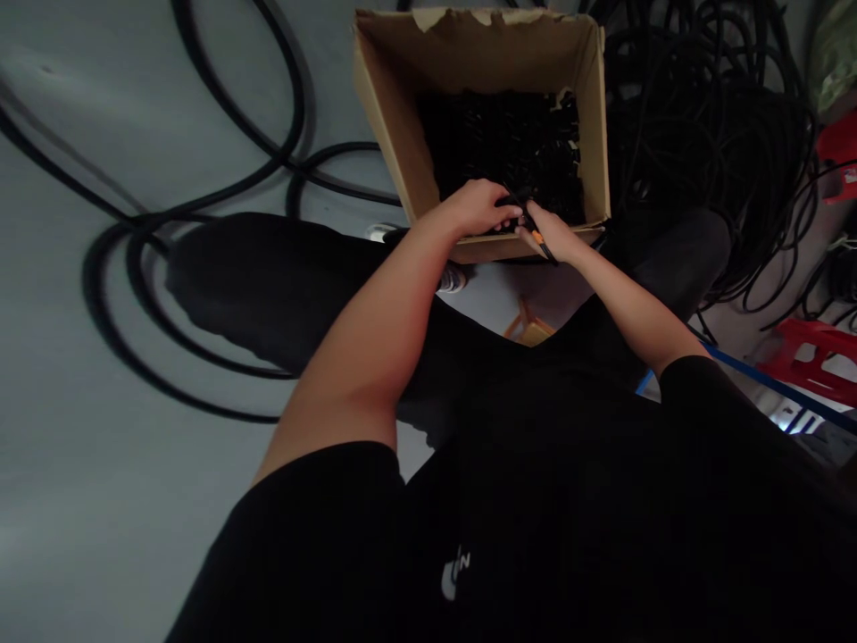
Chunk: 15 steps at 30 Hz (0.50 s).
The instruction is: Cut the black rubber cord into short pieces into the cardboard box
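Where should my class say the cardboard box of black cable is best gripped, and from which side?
Grip the cardboard box by its two side walls from outside, hands coming in from left and right. The far rim is torn and ragged, so likely weak, and the black cable fills the inside, leaving little room for fingers.

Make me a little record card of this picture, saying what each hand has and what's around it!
Left hand: beside the black cable, grip unclear
Right hand: pinching a thin black cable with an orange tip
Container: open brown cardboard box, torn upper edge
Inside box: tangled black cables
Beside box: heap of coiled black rubber cables
Floor: smooth grey floor, long black cable loops
Far right: red plastic stool
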### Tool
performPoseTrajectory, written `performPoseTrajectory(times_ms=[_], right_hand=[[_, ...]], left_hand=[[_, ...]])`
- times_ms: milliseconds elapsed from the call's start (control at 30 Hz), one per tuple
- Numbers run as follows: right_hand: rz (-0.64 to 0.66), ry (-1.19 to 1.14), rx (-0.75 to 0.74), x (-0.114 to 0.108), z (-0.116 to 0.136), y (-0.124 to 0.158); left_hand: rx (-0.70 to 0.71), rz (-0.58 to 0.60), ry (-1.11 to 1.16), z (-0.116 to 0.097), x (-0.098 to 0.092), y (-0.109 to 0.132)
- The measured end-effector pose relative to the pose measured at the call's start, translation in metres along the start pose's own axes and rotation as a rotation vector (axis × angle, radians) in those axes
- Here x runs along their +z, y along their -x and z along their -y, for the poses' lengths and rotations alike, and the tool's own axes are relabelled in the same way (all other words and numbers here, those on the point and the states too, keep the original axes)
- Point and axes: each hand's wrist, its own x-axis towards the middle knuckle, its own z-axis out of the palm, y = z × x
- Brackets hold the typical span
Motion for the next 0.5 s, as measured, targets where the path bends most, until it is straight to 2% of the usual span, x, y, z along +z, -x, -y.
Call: performPoseTrajectory(times_ms=[67, 133, 233, 300, 367, 500], right_hand=[[-0.061, -0.002, 0.023, 0.0, 0.0, 0.001], [-0.117, -0.009, 0.028, 0.0, -0.005, -0.002], [-0.137, -0.017, 0.041, 0.0, -0.019, -0.006], [-0.115, -0.025, 0.057, 0.001, -0.024, -0.007], [-0.078, -0.045, 0.07, 0.0, -0.022, -0.004], [-0.014, -0.108, 0.078, -0.005, 0.003, 0.007]], left_hand=[[-0.041, -0.03, -0.005, -0.001, -0.002, 0.001], [-0.05, -0.108, 0.004, 0.001, -0.005, 0.001], [-0.038, -0.203, 0.011, 0.005, -0.007, 0.001], [-0.028, -0.188, 0.007, 0.007, -0.007, 0.0], [-0.005, -0.124, 0.015, 0.009, -0.006, 0.0], [0.057, -0.05, 0.057, 0.016, -0.002, -0.005]])
